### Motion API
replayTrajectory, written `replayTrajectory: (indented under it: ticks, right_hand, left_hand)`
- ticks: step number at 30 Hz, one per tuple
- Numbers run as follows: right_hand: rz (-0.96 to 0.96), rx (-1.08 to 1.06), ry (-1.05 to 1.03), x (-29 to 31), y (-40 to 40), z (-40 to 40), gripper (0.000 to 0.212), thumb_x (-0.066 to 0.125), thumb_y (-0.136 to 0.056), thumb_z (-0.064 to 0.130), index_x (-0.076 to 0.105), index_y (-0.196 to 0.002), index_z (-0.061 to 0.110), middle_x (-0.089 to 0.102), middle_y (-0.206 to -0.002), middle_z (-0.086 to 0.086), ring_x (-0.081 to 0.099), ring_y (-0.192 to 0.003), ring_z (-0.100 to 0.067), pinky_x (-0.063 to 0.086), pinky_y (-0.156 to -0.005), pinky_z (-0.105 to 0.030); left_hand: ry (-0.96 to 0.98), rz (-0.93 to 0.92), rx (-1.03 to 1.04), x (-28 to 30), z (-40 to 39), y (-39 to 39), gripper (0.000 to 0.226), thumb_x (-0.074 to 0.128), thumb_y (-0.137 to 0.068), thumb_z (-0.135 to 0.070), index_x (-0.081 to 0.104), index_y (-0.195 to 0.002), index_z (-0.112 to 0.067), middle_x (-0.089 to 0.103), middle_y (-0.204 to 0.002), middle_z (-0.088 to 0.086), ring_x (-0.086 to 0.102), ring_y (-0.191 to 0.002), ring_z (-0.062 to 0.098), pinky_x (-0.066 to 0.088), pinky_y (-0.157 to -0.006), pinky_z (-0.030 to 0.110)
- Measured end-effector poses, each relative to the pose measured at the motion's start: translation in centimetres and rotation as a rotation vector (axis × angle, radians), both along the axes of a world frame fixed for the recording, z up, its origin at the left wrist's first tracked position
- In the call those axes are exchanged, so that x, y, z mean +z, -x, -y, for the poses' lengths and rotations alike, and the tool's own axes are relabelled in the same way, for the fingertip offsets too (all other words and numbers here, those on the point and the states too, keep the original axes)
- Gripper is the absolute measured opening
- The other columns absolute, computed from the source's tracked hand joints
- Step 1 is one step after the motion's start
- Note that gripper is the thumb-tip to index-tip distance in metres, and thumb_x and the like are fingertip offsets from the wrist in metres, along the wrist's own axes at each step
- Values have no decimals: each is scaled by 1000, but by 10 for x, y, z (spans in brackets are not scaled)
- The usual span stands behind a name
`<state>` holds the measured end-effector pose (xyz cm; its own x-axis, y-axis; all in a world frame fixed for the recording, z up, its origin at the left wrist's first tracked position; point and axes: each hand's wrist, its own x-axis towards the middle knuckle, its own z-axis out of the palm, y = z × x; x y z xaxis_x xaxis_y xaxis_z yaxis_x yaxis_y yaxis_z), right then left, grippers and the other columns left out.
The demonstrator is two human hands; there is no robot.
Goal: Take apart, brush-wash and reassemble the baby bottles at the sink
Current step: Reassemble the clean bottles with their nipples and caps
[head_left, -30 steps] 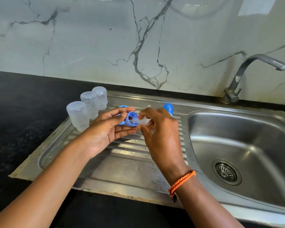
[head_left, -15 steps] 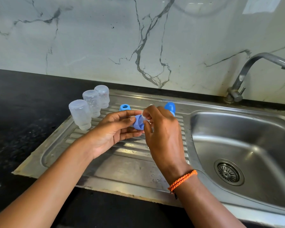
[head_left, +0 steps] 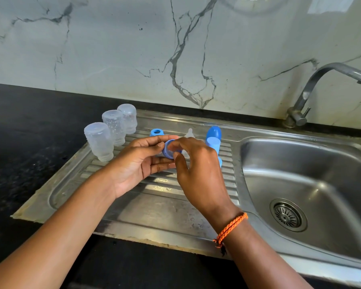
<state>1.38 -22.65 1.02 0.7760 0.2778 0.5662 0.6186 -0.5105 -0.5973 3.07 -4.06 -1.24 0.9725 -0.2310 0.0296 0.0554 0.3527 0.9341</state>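
Note:
Over the ribbed steel drainboard (head_left: 146, 207) my left hand (head_left: 138, 163) holds a blue bottle collar ring (head_left: 168, 151). My right hand (head_left: 198, 170) pinches a clear teat at the ring's opening; the teat is mostly hidden by my fingers. Three clear bottle bodies stand upside down at the drainboard's back left: the nearest (head_left: 98, 141), the middle one (head_left: 114, 127) and the farthest (head_left: 128, 118). Behind my hands lie another blue ring (head_left: 156, 132), a clear teat (head_left: 190, 133) and blue caps (head_left: 213, 137).
The sink basin (head_left: 300, 174) with its drain strainer (head_left: 288, 214) lies to the right, under a curved steel tap (head_left: 321, 80). Black countertop (head_left: 25, 142) surrounds the drainboard. A marble-patterned wall rises behind.
The ring has turned in my left hand, and my right fingers have moved from holding the teat out beside it to pressing at the ring's opening. The view has shifted slightly.

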Motion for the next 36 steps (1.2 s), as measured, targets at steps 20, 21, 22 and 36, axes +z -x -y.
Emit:
replayTrajectory:
  ticks: [20,21,22,36]
  right_hand:
    - [-687,187,-621,1,3,-6,19,65,-103,16,70,-119,6,76,-107,-18,72,-93,-20,59,-90,-47]
    - [-698,212,-655,1,4,-5,20,67,-102,16,73,-118,6,77,-107,-18,71,-92,-19,59,-89,-44]
    - [-703,230,-693,0,4,-5,21,70,-100,15,74,-118,5,77,-108,-18,71,-92,-19,59,-88,-40]
    - [-273,37,-557,-5,-6,-2,11,83,-88,7,83,-98,10,76,-89,-3,67,-72,-17,56,-70,-27]
  left_hand:
    - [80,127,-73,9,1,5,27,54,-102,1,71,-118,-11,54,-155,2,75,-76,17,62,-67,24]
    - [89,125,-90,10,1,6,28,54,-101,2,72,-116,-13,53,-156,2,74,-73,16,61,-65,23]
    - [92,127,-103,11,1,6,28,54,-101,1,73,-115,-14,53,-156,3,73,-71,15,60,-63,22]
    - [-61,194,-109,12,1,6,47,65,-103,-29,58,-147,-14,64,-132,19,63,-102,25,57,-92,33]
